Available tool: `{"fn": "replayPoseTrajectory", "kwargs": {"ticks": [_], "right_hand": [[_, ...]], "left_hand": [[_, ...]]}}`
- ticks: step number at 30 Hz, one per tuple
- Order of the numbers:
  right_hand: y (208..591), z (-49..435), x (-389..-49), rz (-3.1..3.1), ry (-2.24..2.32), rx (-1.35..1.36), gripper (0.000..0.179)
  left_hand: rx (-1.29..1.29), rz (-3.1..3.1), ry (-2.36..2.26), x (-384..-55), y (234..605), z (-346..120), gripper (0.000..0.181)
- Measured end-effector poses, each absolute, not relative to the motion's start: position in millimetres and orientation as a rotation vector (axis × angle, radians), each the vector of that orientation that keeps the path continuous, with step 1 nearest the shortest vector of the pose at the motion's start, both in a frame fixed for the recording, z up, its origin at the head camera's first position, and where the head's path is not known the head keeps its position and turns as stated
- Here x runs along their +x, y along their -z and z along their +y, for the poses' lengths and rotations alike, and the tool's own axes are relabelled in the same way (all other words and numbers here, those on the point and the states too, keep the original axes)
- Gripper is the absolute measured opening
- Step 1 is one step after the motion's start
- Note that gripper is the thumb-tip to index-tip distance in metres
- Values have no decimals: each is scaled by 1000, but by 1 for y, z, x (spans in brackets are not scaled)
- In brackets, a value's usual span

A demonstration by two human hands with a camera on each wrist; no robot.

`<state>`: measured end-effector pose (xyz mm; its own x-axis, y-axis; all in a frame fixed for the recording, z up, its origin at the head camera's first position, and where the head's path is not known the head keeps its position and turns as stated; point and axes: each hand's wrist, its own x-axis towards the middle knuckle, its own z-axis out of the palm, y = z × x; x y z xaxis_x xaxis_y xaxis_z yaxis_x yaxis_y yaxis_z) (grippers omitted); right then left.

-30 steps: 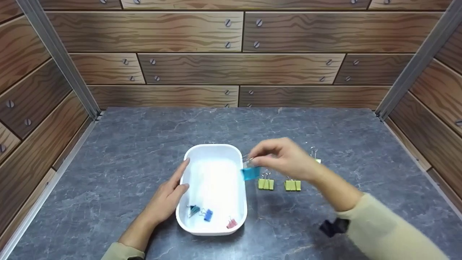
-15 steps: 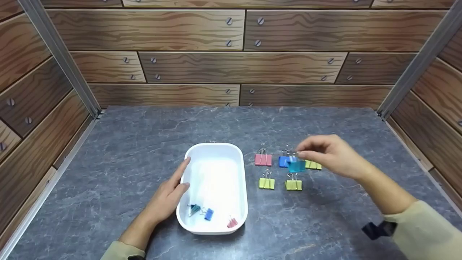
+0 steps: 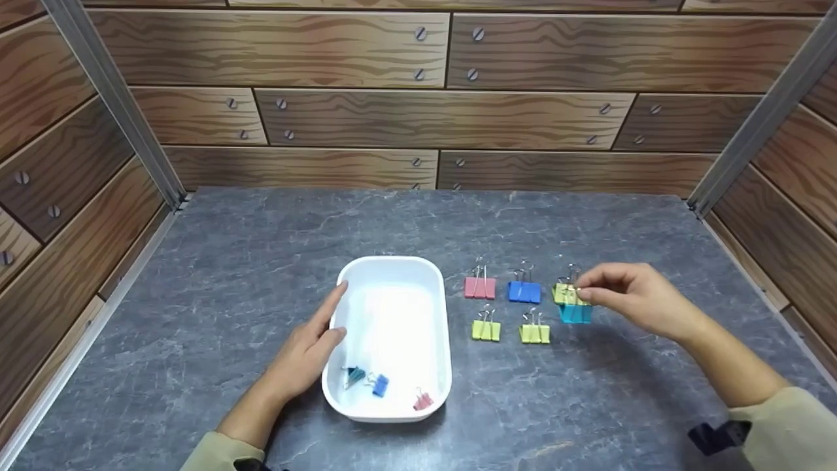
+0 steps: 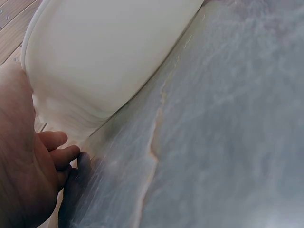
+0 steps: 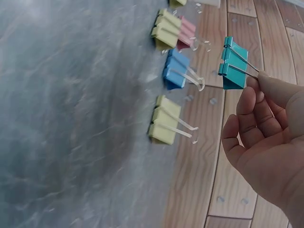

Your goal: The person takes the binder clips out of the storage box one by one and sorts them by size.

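My right hand (image 3: 644, 301) pinches the wire handles of a large turquoise binder clip (image 3: 575, 314) between thumb and fingertips. In the right wrist view, the same turquoise binder clip (image 5: 235, 66) hangs from the fingertips. It partly overlaps a yellow binder clip (image 3: 561, 294) in the head view. A pink binder clip (image 3: 479, 288) and a blue one stand to the left in that row, with two yellow ones nearer. My left hand (image 3: 304, 356) rests against the left side of a white plastic bin (image 3: 446, 340), its index finger stretched along the rim and its thumb touching the edge.
Inside the bin lie a small dark teal binder clip (image 3: 355, 375), a small blue binder clip (image 3: 380, 386) and a small pink binder clip (image 3: 423, 401). A grey marbled tabletop (image 3: 294, 229) lies underneath, with wood-patterned walls (image 3: 353, 49) at the back and sides.
My right hand has carried the turquoise binder clip rightward from the bin's right edge, past the blue clip, to the yellow clip at the row's right end. The left hand stays at the bin.
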<state>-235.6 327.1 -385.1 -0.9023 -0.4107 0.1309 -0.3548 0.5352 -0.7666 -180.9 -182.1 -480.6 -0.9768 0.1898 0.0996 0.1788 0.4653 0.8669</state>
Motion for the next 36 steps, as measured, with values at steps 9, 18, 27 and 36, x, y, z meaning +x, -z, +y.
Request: {"fn": "replayPoseTrajectory", "kwargs": {"ticks": [9, 18, 27, 36], "right_hand": [[409, 343, -237, 2677, 1296, -574, 15], [421, 351, -237, 2705, 1210, -470, 18], [430, 356, -239, 2680, 1224, -446, 19], [433, 357, -240, 2666, 1237, -450, 19]], "left_hand": [[321, 2690, -1575, -181, 481, -181, 67], [344, 2686, -1597, -181, 480, -182, 67], [353, 2689, -1592, -181, 481, -182, 67], [356, 2717, -1579, -181, 481, -181, 67]]}}
